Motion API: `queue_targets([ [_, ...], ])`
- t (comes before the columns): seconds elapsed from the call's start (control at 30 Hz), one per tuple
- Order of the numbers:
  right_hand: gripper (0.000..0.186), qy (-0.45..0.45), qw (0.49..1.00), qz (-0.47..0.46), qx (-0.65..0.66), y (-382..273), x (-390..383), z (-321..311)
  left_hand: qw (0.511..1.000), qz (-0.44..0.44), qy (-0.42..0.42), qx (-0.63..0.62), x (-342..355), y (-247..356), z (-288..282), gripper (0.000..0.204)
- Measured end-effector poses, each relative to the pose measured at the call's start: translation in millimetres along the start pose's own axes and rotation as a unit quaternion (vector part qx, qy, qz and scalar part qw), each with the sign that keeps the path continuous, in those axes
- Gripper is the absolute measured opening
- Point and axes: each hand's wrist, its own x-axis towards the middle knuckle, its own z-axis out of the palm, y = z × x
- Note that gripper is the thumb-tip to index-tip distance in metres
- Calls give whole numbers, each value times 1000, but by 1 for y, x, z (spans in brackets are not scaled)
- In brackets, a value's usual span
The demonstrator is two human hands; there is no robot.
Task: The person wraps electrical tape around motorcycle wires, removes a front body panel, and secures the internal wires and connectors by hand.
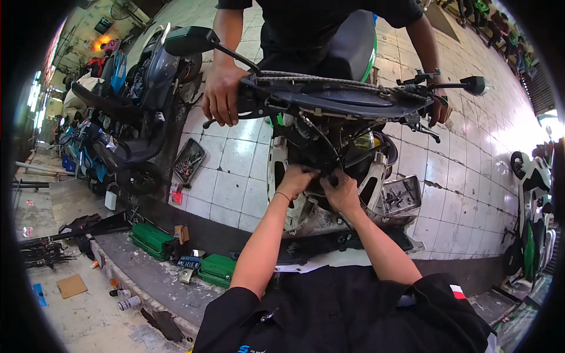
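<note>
Scooter: the partly stripped front end of a motor scooter [344,101] stands straight ahead of the person; its handlebar crosses on the far side of both hands, and its dark inner front section [306,144] opens just beyond the fingers.
Left hand: the left hand [297,181] is at the near edge of that section, fingers bent and drawn in narrow; cannot tell whether anything is pinched.
Right hand: the right hand [341,191] is just beside the left, slightly nearer, fingers curled in toward dark parts; its grip is hidden.
Body panels: a pale left panel [278,167] and a pale right panel [374,176] flank the hands, one on each side.
Cables: black cables [329,144] run down from the handlebar toward the gap between the hands.
Co-worker: a person at the far side; one hand [223,94] on the handlebar's left end, the other [439,110] at its right end.
Trays: a left tray [189,162] of small items on the tiled floor [235,188], apart from the scooter; a right tray [402,197] with dark parts, just right of the right panel.
Near left: two green cases [150,240] on a grey ledge [132,259].
</note>
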Motion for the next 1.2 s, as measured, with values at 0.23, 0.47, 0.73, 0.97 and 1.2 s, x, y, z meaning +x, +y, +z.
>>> queue_targets([
  [0.23, 42, -11, 999, 4, -35, -4, 3, 5, 926, 211, 85, 302, 4, -21, 0, 33],
  [0.47, 35, 14, 999, -44, 11, -5, 1, 16, 932, 199, 49, 299, 3, -20, -12, 31],
  [0.73, 28, -4, 995, -13, -95, -10, 2, 26, 909, 240, 22, 339, 15, -17, -16, 25],
  [0.97, 31, -15, 998, 53, 5, -17, 2, 28, 880, 263, 142, 370, 24, -52, 7, 25],
  [1.2, 20, 5, 998, -61, -1, 24, 5, 24, 882, 231, 180, 370, 20, -36, 34, 14],
])
